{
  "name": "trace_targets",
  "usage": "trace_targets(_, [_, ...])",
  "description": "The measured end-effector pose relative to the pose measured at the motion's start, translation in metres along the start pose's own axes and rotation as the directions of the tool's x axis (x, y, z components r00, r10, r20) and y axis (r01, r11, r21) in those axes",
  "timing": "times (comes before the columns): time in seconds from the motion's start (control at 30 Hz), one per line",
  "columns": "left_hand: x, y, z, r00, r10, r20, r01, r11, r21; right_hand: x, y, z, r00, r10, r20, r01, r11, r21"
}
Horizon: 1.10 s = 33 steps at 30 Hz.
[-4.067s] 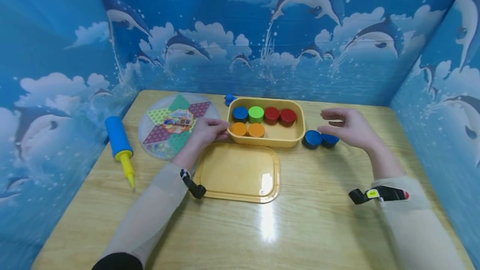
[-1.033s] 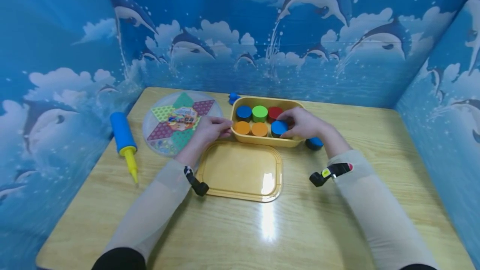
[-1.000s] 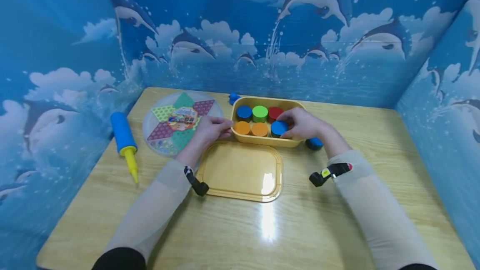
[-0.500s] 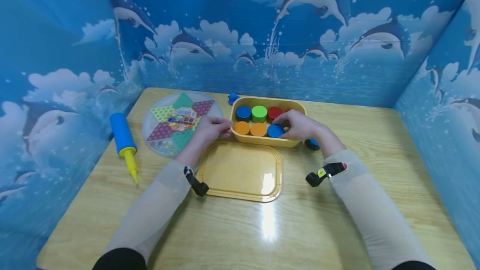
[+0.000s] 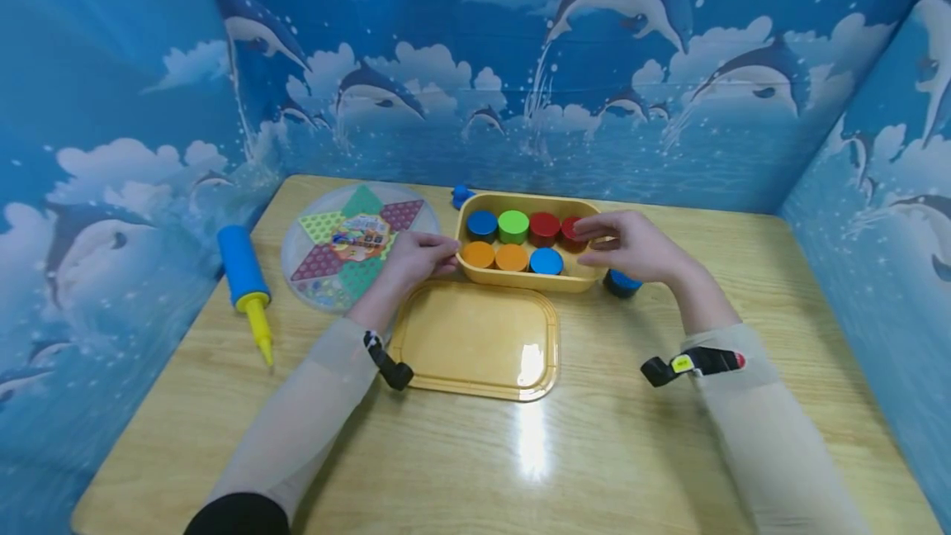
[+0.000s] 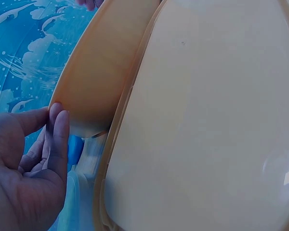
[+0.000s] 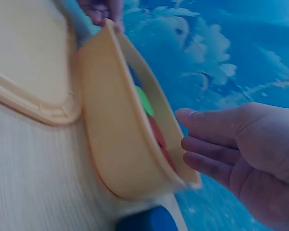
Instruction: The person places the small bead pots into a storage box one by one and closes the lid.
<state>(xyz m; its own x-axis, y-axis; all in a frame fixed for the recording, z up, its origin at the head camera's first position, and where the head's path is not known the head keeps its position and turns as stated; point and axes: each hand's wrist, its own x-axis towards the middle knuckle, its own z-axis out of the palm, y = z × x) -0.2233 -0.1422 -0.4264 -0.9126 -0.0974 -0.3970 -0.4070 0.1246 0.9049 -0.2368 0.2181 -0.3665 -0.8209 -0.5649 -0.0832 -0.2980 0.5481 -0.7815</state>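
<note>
A yellow box (image 5: pixel 520 278) holds round pieces: dark blue (image 5: pixel 482 225), green (image 5: pixel 513 226), two red (image 5: pixel 545 229), two orange (image 5: pixel 511 258) and a lighter blue one (image 5: pixel 546 262) at the front. My left hand (image 5: pixel 413 258) pinches the box's left end; the left wrist view shows thumb and fingers on the rim (image 6: pixel 62 82). Over the box's right end is my right hand (image 5: pixel 639 248), its fingers apart and holding nothing, partly covering the right red piece. Outside the box, below that hand, another blue piece (image 5: pixel 622 283) stands on the table.
A yellow lid (image 5: pixel 475 341) lies in front of the box. To the left are a round star-patterned game board (image 5: pixel 327 262) and a blue and yellow pump (image 5: pixel 243 267). A small blue object (image 5: pixel 461 196) sits behind the box's left corner. Dolphin-printed curtains surround the table.
My right hand has let go of the lighter blue piece, now in the box's front row beside the orange ones, and moved right. My left hand has stayed on the box.
</note>
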Motion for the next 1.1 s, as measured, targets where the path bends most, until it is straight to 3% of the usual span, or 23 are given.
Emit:
trace_targets(0.23, [0.000,-0.001,-0.001,1.000,0.010,0.003,-0.010,1.000,-0.012,-0.035,0.013,-0.020,0.989,0.062,-0.135,-0.064,0.998,-0.007])
trace_targets(0.5, [0.000,-0.003,-0.003,1.000,0.020,0.023,-0.019,0.999,-0.048,-0.061,0.046,-0.015,0.987,0.118,-0.111,-0.120,0.993,-0.008])
trace_targets(0.77, [-0.001,-0.003,0.000,0.999,0.037,0.040,-0.035,0.997,-0.065,-0.068,0.073,-0.001,0.984,0.127,-0.128,-0.124,0.992,0.031])
trace_targets(1.1, [-0.001,-0.003,-0.002,0.999,0.035,0.028,-0.033,0.997,-0.073,-0.059,0.073,0.009,0.978,0.132,-0.160,-0.130,0.991,0.027])
